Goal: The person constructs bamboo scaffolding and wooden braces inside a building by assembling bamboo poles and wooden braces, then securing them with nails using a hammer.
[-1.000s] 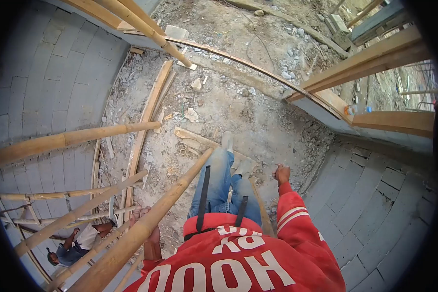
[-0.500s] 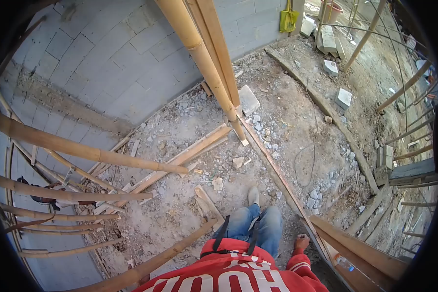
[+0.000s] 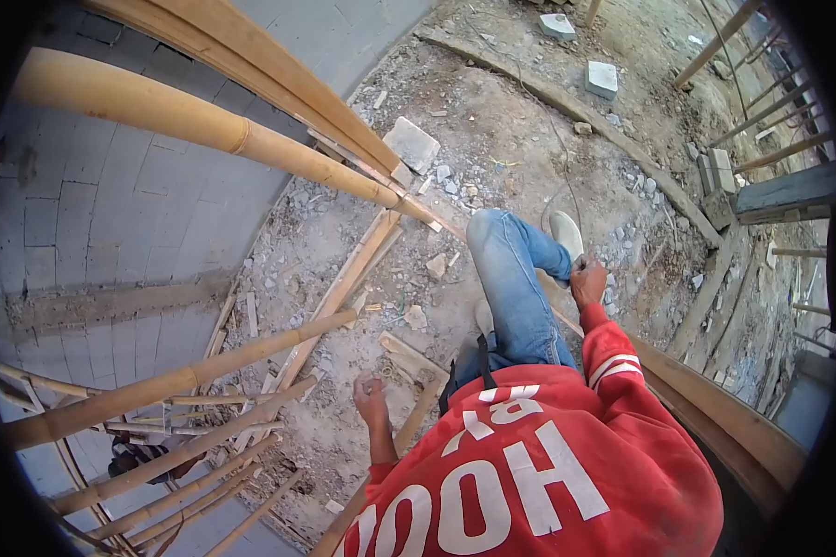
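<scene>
My left hand (image 3: pixel 371 393) hangs low over the rubble, its fingers loosely bent and somewhat apart, with no object visible in them. Nearest it lies a short piece of timber (image 3: pixel 404 353). My right hand (image 3: pixel 587 282) is closed in front of my right shoe (image 3: pixel 565 234); what the fingers hold, if anything, is too small to make out. A long narrow beam (image 3: pixel 450 226) passes beneath my raised right leg (image 3: pixel 511 265), partly hidden by it. My right shoe is beyond the beam, my left shoe (image 3: pixel 484 316) on the near side.
A thick bamboo pole (image 3: pixel 241 136) and an upright plank (image 3: pixel 288 79) slant across the upper left, before a grey block wall (image 3: pixel 74 213). More bamboo poles (image 3: pixel 186 376) crowd the left. A wide board (image 3: pixel 715 408) runs at right. Pale blocks (image 3: pixel 601 80) and rubble lie on the ground.
My right leg has swung across the beam to its right side. My right hand has risen forward, and my left hand has come into view. The whole view has turned and shifted right.
</scene>
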### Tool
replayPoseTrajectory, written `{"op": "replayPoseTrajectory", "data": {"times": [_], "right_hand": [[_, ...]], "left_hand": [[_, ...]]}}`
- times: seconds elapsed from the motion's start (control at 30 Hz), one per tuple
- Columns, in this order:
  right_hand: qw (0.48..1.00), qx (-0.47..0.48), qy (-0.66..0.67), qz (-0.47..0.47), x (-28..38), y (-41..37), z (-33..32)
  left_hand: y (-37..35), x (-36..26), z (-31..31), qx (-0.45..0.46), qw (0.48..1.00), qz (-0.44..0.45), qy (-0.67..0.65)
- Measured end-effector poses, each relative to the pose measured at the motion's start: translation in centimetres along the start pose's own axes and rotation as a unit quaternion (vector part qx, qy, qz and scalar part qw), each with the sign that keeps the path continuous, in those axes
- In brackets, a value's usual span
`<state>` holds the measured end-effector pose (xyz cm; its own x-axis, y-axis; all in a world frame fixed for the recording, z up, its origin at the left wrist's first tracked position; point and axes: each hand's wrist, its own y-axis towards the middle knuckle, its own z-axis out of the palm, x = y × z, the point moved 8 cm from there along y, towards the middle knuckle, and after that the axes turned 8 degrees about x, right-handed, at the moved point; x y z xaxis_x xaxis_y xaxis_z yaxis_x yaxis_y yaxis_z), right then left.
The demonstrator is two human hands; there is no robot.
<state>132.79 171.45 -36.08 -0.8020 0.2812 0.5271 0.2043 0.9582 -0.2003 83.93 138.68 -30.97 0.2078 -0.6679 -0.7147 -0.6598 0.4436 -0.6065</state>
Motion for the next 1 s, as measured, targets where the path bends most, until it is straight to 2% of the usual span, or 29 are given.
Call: {"op": "replayPoseTrajectory", "data": {"times": [0.03,0.07,0.13,0.17,0.23,0.27,0.3,0.33,0.37,0.4,0.43,0.47,0.5,0.53,0.57,0.6,0.67,0.73,0.8,0.83,0.9,0.97,1.0], "right_hand": [[1.0,-0.002,-0.022,0.01,-0.5,0.3,0.9],[0.999,-0.003,-0.043,0.02,-1.1,0.6,1.9],[0.998,0.018,-0.044,0.038,-3.5,1.1,3.8],[0.997,0.037,-0.044,0.054,-5.4,1.6,4.8],[0.994,0.105,-0.029,0.026,-10.4,2.5,7.9],[0.974,0.191,0.02,0.118,-13.1,2.6,9.3],[0.967,0.234,0.031,0.093,-13.7,2.9,9.2],[0.942,0.285,0.092,0.152,-15.9,2.8,9.9],[0.909,0.328,0.15,0.21,-17.7,3.5,10.5],[0.899,0.352,0.12,0.23,-18.1,4.6,9.6],[0.904,0.365,0.107,0.196,-18.2,6.3,9.2],[0.905,0.38,0.088,0.17,-19.2,8.5,8.1],[0.872,0.405,0.141,0.236,-22.3,10.7,8.6],[0.828,0.422,0.198,0.312,-25.8,10.4,9.3],[0.847,0.399,0.166,0.31,-27.0,13.5,8.6],[0.874,0.365,0.118,0.298,-26.6,17.7,7.1],[0.885,0.335,0.178,0.268,-22.3,26.8,3.7],[0.912,0.303,0.192,0.2,-18.8,35.6,1.4],[0.917,0.274,0.236,0.166,-14.2,42.8,-1.5],[0.927,0.251,0.245,0.137,-12.6,45.9,-2.5],[0.935,0.206,0.271,0.102,-10.3,50.2,-4.0],[0.931,0.18,0.297,0.109,-9.0,51.4,-4.7],[0.929,0.171,0.308,0.109,-8.7,51.5,-4.9]], "left_hand": [[1.0,-8.4,1.2,-0.007,0.993,0.106,0.056],[2.1,-15.1,1.7,-0.012,0.973,0.227,0.041],[1.3,-28.6,2.3,-0.07,0.929,0.36,0.052],[1.1,-33.7,2.5,-0.08,0.915,0.395,-0.009],[1.3,-41.6,2.5,-0.157,0.872,0.463,-0.04],[1.7,-44.7,2.8,-0.195,0.849,0.487,-0.065],[2.4,-47.2,3.4,-0.241,0.834,0.49,-0.078],[3.2,-48.8,4.0,-0.285,0.817,0.492,-0.093],[4.8,-49.9,4.7,-0.292,0.816,0.489,-0.101],[6.0,-50.7,5.0,-0.32,0.805,0.489,-0.1],[7.7,-52.2,6.1,-0.341,0.793,0.494,-0.105],[7.6,-51.7,7.0,-0.493,0.76,0.419,-0.064],[6.8,-51.1,7.5,-0.621,0.711,0.331,-0.006],[7.4,-50.2,5.5,-0.679,0.679,0.279,0.017],[8.2,-49.2,3.7,-0.733,0.639,0.231,0.027],[8.0,-49.2,3.4,-0.743,0.637,0.205,0.026],[8.0,-48.7,2.5,-0.744,0.617,0.251,0.056],[10.9,-46.3,-3.6,-0.74,0.606,0.278,0.091],[11.3,-45.6,-4.7,-0.752,0.599,0.246,0.122],[11.1,-45.8,-3.9,-0.747,0.603,0.253,0.115],[10.8,-45.9,-3.9,-0.727,0.65,0.203,0.091],[12.3,-45.0,-6.5,-0.702,0.677,0.206,0.078],[11.9,-45.6,-4.6,-0.698,0.691,0.172,0.08]]}}
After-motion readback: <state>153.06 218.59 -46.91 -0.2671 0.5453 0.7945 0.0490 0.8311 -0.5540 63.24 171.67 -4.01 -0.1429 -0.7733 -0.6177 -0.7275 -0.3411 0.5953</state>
